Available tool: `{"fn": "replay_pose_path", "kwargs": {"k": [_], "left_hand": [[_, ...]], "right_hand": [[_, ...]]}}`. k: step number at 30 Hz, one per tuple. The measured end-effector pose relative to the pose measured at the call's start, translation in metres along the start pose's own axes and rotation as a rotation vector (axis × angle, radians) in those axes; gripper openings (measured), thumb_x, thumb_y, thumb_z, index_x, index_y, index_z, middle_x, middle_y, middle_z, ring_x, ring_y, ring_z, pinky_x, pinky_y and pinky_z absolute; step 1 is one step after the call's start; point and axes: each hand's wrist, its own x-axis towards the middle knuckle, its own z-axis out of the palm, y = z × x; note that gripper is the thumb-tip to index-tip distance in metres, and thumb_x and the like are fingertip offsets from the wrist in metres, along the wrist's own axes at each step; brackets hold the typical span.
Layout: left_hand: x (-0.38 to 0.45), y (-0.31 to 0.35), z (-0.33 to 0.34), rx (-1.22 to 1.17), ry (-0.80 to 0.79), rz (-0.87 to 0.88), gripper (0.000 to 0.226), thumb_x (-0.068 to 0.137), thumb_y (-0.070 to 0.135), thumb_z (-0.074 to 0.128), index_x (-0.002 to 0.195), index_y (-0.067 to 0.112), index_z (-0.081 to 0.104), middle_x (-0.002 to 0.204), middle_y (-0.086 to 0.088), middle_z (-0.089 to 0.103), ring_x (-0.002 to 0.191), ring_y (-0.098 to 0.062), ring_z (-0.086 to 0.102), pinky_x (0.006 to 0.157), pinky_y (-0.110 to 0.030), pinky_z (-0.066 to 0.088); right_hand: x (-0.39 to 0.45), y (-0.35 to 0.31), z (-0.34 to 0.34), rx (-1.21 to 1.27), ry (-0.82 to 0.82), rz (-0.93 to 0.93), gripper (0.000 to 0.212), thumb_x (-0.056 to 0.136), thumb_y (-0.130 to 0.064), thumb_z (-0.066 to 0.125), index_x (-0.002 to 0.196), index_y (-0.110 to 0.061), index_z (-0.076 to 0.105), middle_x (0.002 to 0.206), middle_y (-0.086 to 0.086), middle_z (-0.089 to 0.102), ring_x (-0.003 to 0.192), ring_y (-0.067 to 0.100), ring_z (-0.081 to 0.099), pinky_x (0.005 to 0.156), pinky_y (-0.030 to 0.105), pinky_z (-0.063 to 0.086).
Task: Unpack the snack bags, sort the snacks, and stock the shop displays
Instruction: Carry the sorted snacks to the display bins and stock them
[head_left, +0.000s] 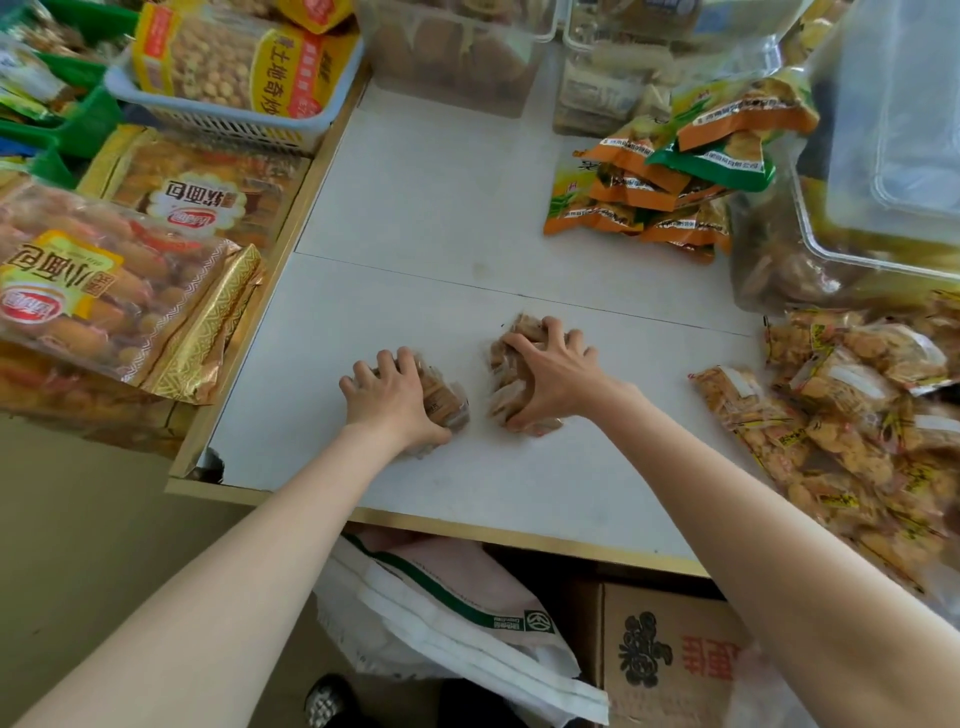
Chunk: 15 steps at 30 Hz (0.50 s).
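On the white counter (415, 208) my left hand (395, 397) presses down on a small heap of clear-wrapped brown snack packs (447, 397), fingers curled around them. My right hand (550, 374) grips a second heap of the same brown packs (506, 364) just to the right. The two heaps lie a short gap apart near the counter's middle. A pile of orange and green snack packets (654, 187) lies at the back right. Many yellow-labelled cracker packs (852, 415) are heaped along the right edge.
Large bread bags (104, 291) and a white basket of nut bags (228, 78) fill the shelf on the left. Clear plastic bins (452, 52) stand at the back and right (893, 156). Below the counter edge lie a white sack (457, 613) and a cardboard box (670, 654).
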Motion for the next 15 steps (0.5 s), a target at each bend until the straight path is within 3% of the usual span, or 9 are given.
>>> {"fn": "replay_pose_path", "kwargs": {"k": [4,10,12,15], "left_hand": [[-0.014,-0.028,-0.004,-0.054,0.005,0.017,0.101,0.062,0.066,0.069,0.131,0.008,0.023,0.129,-0.013,0.035,0.115,-0.036,0.038,0.09,-0.043,0.035],[-0.025,-0.119,-0.033,-0.125,0.129,0.089,0.107,0.062,0.071,0.065,0.136,0.009,0.018,0.133,-0.015,0.033,0.119,-0.038,0.035,0.094,-0.046,0.034],[-0.028,-0.162,-0.045,-0.234,0.152,0.096,0.113,0.062,0.072,0.066,0.141,0.01,0.013,0.14,-0.016,0.027,0.126,-0.039,0.029,0.1,-0.049,0.03],[-0.032,-0.244,-0.059,-0.593,0.174,0.073,0.119,0.06,0.066,0.072,0.144,0.009,0.01,0.146,-0.016,0.023,0.134,-0.038,0.024,0.11,-0.051,0.024]], "right_hand": [[-0.011,-0.023,0.012,0.109,0.034,0.08,0.103,0.054,-0.053,0.081,0.138,-0.031,0.026,0.135,0.013,0.019,0.117,0.038,0.029,0.093,0.047,0.038],[-0.021,-0.094,-0.004,0.397,0.136,0.183,0.104,0.053,-0.05,0.085,0.137,-0.028,0.027,0.136,0.013,0.018,0.123,0.037,0.025,0.102,0.049,0.035],[-0.016,-0.144,-0.027,0.51,0.212,0.17,0.11,0.046,-0.054,0.084,0.137,-0.028,0.027,0.133,0.013,0.022,0.124,0.035,0.026,0.107,0.046,0.031],[-0.003,-0.241,-0.062,0.699,0.348,0.131,0.108,0.044,-0.053,0.083,0.136,-0.027,0.032,0.126,0.01,0.028,0.124,0.031,0.03,0.11,0.041,0.029]]}}
